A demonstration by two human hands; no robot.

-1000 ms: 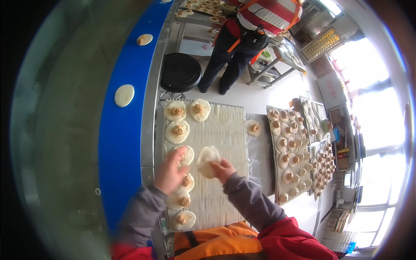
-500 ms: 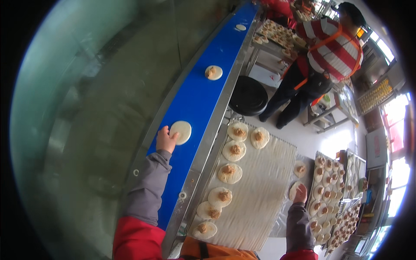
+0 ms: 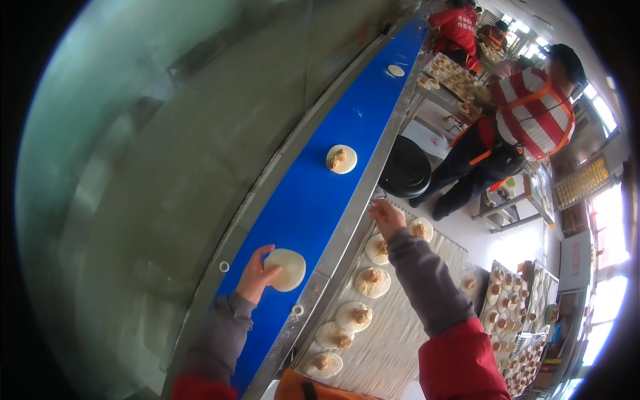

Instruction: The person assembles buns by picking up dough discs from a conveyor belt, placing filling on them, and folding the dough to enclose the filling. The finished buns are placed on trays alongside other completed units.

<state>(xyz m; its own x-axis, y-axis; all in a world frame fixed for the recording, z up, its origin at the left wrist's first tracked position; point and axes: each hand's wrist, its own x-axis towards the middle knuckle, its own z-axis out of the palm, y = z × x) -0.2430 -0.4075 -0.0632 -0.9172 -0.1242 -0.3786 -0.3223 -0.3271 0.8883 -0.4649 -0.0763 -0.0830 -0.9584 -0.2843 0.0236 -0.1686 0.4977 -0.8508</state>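
A person's left hand (image 3: 257, 275) is gripping a plain, flat round of pale dough (image 3: 287, 269) at its left edge, fingers (image 3: 262, 253) clamped on it w/ thumb across the front; the disc is lying on a smooth blue conveyor belt (image 3: 313, 200) edged in dull grey metal. Further up the belt, well apart, another dough round w/ a brown lump of filling (image 3: 341, 159) is resting. To the right, the right hand (image 3: 387, 216) is hovering above the belt's steel rim, fingers loosely together & holding nothing, near the top of a ribbed, whitish tray (image 3: 407, 333) on the counter. Filled dough rounds (image 3: 372, 282) are sitting on that tray in a curving row, each soft, matte & topped w/ a brownish dollop. A round black stool (image 3: 405, 168) is standing beyond. At far right, a person in a red-&-white striped top (image 3: 533, 113) is standing beside more trays of filled pieces (image 3: 510, 320).
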